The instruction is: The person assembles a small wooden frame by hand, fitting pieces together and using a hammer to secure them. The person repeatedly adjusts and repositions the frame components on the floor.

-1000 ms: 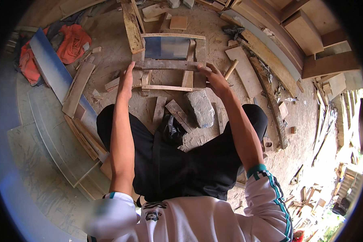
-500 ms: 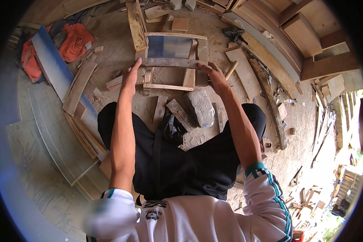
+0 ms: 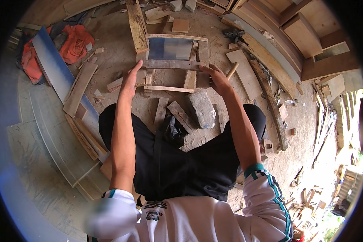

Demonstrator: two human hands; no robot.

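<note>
A small wooden frame [image 3: 168,88] lies ahead of me on the dirt floor, with a blue panel [image 3: 169,48] showing inside its far half. A wooden slat [image 3: 171,64] runs across its middle. At the slat's left end is my left hand [image 3: 130,80], its thumb against the wood and its other fingers mostly hidden. My right hand [image 3: 217,78] grips the opposite end, thumb on top. Beside that hand a round wooden handle [image 3: 232,70] sticks out; its other end is hidden. A grey stone block [image 3: 201,109] sits between the frame and my knees.
Offcuts [image 3: 180,115] and a black plastic bag [image 3: 174,130] lie between my legs. To the left are a long blue board [image 3: 62,68] and orange cloth [image 3: 76,44]. Long planks [image 3: 270,105] lie at right, below wooden furniture [image 3: 304,36]. An upright board [image 3: 137,26] meets the frame's far left corner.
The view has shifted slightly. Both hands keep their places at the slat's ends, and the frame shows no clear movement.
</note>
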